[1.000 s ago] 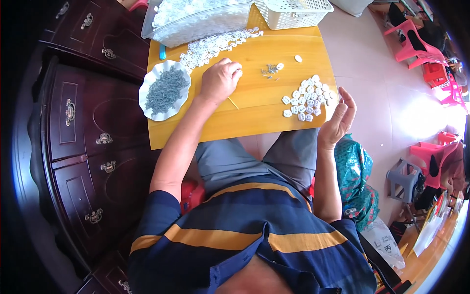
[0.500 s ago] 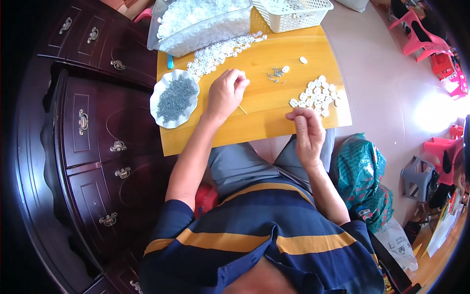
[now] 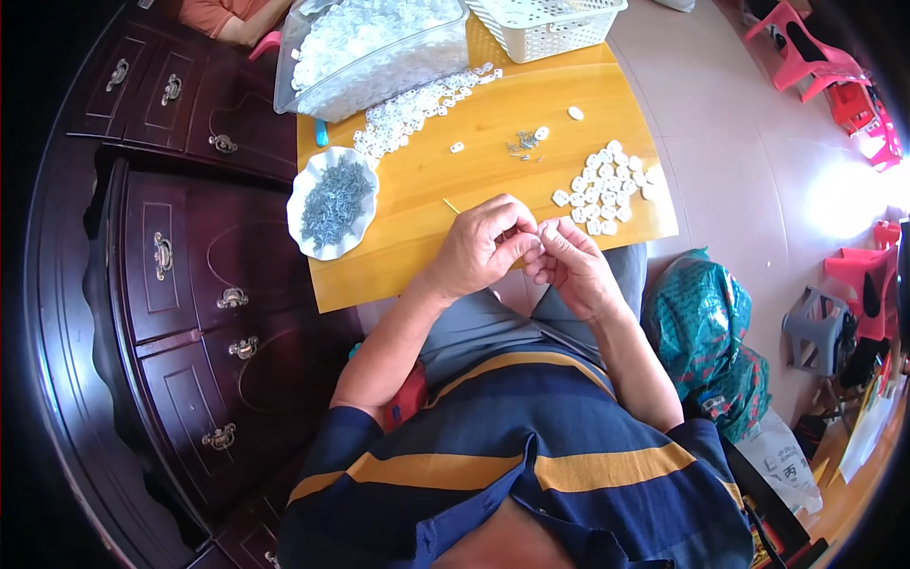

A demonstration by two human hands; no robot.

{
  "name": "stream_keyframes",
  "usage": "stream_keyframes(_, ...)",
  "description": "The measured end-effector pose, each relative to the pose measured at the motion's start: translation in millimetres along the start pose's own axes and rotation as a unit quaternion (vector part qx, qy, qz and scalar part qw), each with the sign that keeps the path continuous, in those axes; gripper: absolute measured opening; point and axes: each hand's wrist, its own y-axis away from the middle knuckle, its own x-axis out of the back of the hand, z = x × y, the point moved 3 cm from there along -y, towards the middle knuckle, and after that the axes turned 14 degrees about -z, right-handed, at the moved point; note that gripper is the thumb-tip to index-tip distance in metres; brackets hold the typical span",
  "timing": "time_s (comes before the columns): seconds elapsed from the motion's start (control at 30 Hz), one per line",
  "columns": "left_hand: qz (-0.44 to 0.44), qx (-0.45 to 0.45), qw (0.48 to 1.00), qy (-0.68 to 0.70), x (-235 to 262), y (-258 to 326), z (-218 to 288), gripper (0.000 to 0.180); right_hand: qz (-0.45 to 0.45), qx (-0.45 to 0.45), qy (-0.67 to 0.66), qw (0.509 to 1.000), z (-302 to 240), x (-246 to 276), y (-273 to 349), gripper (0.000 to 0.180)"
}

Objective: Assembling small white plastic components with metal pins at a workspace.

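Whatever's being worked on sits between the fingertips, right over the near edge of the bench (image 3: pixel 408 204), and it's too small and too covered by fingers for me to say what it is. The left hand (image 3: pixel 481 250) has its grip pinched narrow, thumb to finger, and the right hand (image 3: pixel 576 269) is pinched up against it the same way. Can't tell which one actually has the bit, or if both do.

Progress-wise, I'd guess the cluster of white buttons (image 3: pixel 608 183) at the right is the done lot: a few dozen, mostly lying flat. Loads left by the look of it: clear-white bits (image 3: pixel 408 119) strewn in front of a tub (image 3: pixel 389 78) heaped with more, plus a wavy bowl (image 3: pixel 296 211) full of grey screws (image 3: pixel 335 201). One lone bit (image 3: pixel 457 147) lies mid-bench, and near the far side there's a little scatter of metal pins (image 3: pixel 519 144) with one white disc (image 3: pixel 541 134) touching or just beside it and another oval one (image 3: pixel 575 113) off on its own.

Hard to make out: the button markings are mush, a thin yellow stick (image 3: pixel 450 205) is maybe partly behind the left hand, and the tub and basket (image 3: pixel 559 40) both get cut off up top.
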Motion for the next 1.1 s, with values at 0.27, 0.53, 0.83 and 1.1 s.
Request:
stream_keyframes(0.27, -0.033, -0.009, 0.999, 0.009, -2, -14, -4, 0.008, -0.021, 0.015, -0.037, 0.999, -1, 18, 7, 0.013)
stream_keyframes(0.53, 0.115, 0.087, 0.96, -0.242, 8, -55, -48, 0.004, 0.042, 0.036, 0.08, 0.995, -8, 20, 16, 0.017)
stream_keyframes(0.83, 0.066, 0.098, 0.936, -0.332, 1, -83, -56, 0.007, 0.07, 0.071, 0.141, 0.985, -16, 21, 21, 0.013)
stream_keyframes(1.1, -0.01, 0.063, 0.908, -0.413, -3, -93, -53, 0.01, 0.076, 0.078, 0.158, 0.981, -16, 21, 21, 0.013)
